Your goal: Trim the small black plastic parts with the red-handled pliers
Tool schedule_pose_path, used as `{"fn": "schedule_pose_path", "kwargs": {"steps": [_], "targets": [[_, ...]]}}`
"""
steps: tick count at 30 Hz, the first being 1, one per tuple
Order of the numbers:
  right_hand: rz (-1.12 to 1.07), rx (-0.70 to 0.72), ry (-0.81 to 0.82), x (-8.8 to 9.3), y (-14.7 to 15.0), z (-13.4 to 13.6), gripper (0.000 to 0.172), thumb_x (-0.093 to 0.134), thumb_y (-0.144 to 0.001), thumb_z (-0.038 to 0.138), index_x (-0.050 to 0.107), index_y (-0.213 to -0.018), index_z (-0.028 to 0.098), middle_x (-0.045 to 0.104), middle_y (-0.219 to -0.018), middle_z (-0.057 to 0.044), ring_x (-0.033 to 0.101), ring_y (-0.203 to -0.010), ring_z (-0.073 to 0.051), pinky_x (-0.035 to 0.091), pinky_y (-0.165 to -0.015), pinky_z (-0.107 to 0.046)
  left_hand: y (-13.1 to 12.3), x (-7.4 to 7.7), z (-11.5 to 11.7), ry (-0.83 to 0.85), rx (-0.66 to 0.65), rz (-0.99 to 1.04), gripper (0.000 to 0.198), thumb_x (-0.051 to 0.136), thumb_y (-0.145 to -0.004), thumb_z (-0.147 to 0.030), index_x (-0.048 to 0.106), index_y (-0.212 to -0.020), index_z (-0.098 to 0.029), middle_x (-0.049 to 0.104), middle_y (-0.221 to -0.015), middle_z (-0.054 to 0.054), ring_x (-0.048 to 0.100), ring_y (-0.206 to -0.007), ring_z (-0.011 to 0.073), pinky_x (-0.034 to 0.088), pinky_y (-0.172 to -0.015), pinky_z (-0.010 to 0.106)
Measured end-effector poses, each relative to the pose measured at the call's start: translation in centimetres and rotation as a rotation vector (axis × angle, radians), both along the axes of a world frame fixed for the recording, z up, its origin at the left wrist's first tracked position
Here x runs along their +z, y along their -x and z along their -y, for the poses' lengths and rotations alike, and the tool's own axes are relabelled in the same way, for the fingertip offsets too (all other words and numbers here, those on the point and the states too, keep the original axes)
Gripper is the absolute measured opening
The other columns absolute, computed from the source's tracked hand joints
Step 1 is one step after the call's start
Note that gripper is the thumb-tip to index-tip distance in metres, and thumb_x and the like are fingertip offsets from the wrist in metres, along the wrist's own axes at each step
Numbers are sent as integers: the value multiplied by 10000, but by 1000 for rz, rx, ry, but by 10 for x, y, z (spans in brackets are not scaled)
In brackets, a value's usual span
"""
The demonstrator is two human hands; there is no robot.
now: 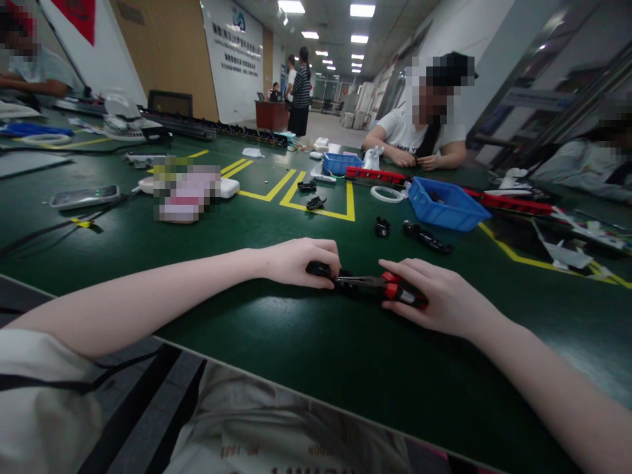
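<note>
My right hand is wrapped round the red and black handles of long-nosed pliers. Their slim metal jaws point left and reach to a black plastic part. My left hand is closed on that part, with fingers and thumb pinching it just above the green table. Whether the jaw tips grip the part or only touch it, I cannot tell. Beyond my hands lie more black parts: a small one, a longer one, and two others, one of them near a yellow tape line.
A blue bin stands beyond my right hand, with a white ring beside it. A smaller blue bin is farther back. Phones and cables lie at the left. Across the green table sits a person.
</note>
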State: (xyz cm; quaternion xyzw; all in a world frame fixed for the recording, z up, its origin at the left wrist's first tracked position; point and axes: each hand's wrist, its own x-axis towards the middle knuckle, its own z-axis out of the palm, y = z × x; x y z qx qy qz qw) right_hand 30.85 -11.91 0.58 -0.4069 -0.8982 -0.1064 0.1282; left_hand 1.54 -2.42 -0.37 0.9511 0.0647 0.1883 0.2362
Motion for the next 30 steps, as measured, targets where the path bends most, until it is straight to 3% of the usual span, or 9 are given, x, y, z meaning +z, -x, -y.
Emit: {"fn": "schedule_pose_path", "kwargs": {"steps": [8,17,30], "targets": [[6,19,-28,4,6,-2,282,607,-839,401,608,-1016,181,668,-905,-90,649,-751,-205,529,-639,-319,0,1,-1,4,18,-28,155,673,-856,-286,663,-965,-175,593,-1113,83,621,-971,196,491,-851,305],[47,44,-111,3,3,-6,340,585,-858,472,613,-1005,167,671,-885,-94,633,-718,-205,488,-621,-330,1,1,-1,-22,37,-45,177,667,-869,-322,652,-980,-185,578,-1107,69,618,-973,183,484,-847,270],[73,89,-167,3,-5,-17,258,528,-891,397,631,-1018,198,689,-928,-83,642,-884,-257,406,-952,-503,0,4,0,-37,32,-51,172,647,-883,-326,647,-982,-185,571,-1087,67,615,-969,184,482,-835,271]]}}
